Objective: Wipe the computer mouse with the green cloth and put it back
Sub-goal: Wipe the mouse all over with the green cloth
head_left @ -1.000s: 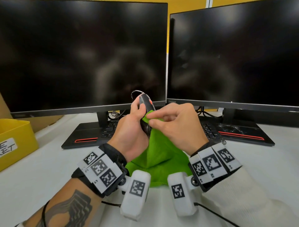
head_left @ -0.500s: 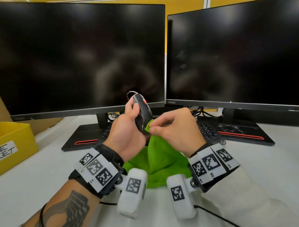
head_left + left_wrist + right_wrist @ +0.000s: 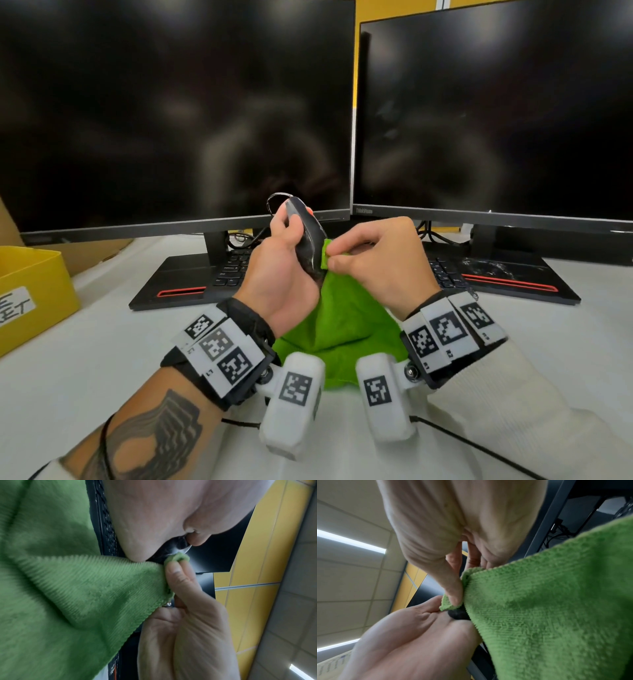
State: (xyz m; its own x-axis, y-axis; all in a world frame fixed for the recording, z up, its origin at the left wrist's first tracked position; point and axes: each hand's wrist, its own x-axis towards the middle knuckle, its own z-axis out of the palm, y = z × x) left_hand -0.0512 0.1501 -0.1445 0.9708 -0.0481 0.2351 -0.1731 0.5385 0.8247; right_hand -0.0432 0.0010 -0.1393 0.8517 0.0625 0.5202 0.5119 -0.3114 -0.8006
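Observation:
My left hand (image 3: 291, 233) grips a black computer mouse (image 3: 310, 240), held upright above the table in front of the monitors. Its cable (image 3: 274, 200) loops off the top end. My right hand (image 3: 334, 255) pinches a corner of the green cloth (image 3: 342, 325) between thumb and forefinger and presses it against the mouse's right side. The remaining cloth hangs down to the table between my wrists. In the left wrist view the mouse (image 3: 175, 545) shows as a dark sliver beside the pinched cloth (image 3: 68, 588). In the right wrist view the cloth (image 3: 547, 601) covers most of the mouse (image 3: 458, 614).
Two dark monitors (image 3: 171, 120) (image 3: 496, 113) stand side by side at the back. A black keyboard (image 3: 191, 284) with a red stripe lies under them, behind my hands. A yellow bin (image 3: 30, 291) sits at the left edge on the white table (image 3: 102, 342).
The mouse's top end has tipped a little to the left. The pinched cloth corner has slid down from the mouse's middle to its lower right side.

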